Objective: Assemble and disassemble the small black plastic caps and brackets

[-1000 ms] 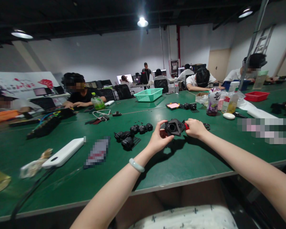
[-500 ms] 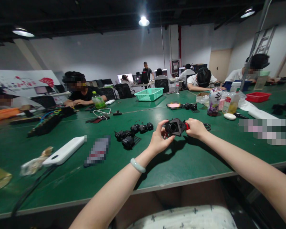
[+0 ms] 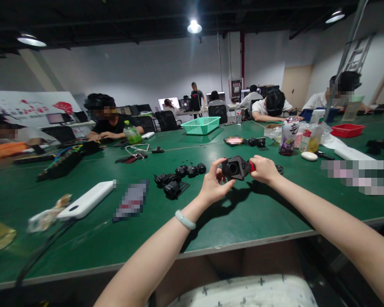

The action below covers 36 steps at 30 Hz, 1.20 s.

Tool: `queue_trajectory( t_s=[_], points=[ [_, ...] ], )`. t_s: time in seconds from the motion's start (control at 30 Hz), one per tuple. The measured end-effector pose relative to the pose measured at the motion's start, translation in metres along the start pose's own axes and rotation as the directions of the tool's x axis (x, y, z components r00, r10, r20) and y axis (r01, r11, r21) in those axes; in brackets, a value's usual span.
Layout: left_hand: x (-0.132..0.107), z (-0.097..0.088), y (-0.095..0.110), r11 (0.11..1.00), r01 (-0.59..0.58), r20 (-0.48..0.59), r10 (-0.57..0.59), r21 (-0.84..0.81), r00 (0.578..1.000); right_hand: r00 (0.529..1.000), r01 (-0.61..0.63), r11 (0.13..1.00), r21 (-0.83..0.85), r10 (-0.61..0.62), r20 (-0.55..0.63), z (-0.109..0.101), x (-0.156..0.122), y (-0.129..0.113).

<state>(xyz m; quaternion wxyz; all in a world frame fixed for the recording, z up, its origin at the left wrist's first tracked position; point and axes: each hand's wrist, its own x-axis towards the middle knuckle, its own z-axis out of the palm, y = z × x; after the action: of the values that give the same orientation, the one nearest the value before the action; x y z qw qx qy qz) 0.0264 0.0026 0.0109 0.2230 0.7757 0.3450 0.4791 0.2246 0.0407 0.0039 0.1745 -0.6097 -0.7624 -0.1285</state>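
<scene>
Between the curled left hand (image 3: 213,184) and closed right hand (image 3: 264,169), a black part (image 3: 238,168) is held by the left, a red piece (image 3: 252,166) by the right, as before; nothing new seems begun.

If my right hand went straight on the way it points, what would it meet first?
Likely the black part in your left hand, just past the red piece; depth is unclear.

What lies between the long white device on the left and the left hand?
In the head view, from the white device toward the left hand: first a pixelated dark item, then a cluster of black parts, both on the green table.
</scene>
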Motion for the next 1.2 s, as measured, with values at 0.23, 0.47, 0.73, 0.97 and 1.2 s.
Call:
queue_trajectory(
  t_s=[0.23, 0.47, 0.73, 0.97, 1.2],
  points=[
    [0.005, -0.01, -0.003, 1.0, 0.025, -0.07, -0.027, -0.017, 0.997, 0.995, -0.022, 1.0, -0.003, 0.021, -0.093, 0.012, 0.01, 0.025],
    [0.005, -0.017, -0.002, 0.978, 0.119, 0.134, -0.096, -0.173, 0.986, 0.954, -0.027, 0.999, -0.021, 0.02, -0.299, 0.012, 0.012, 0.056],
    [0.005, -0.017, 0.002, 0.908, 0.22, 0.448, -0.04, -0.357, 0.893, 0.881, 0.351, 0.934, -0.067, -0.354, -0.313, -0.001, 0.003, 0.036],
    [0.004, -0.018, -0.001, 0.935, 0.211, 0.455, -0.061, -0.285, 0.888, 0.923, 0.296, 0.954, -0.048, -0.299, -0.244, 0.0, 0.001, 0.025],
    [0.004, -0.017, -0.002, 0.949, 0.198, 0.386, -0.091, -0.245, 0.918, 0.959, 0.248, 0.967, -0.059, -0.253, -0.125, 0.0, 0.001, 0.021]
  ],
)
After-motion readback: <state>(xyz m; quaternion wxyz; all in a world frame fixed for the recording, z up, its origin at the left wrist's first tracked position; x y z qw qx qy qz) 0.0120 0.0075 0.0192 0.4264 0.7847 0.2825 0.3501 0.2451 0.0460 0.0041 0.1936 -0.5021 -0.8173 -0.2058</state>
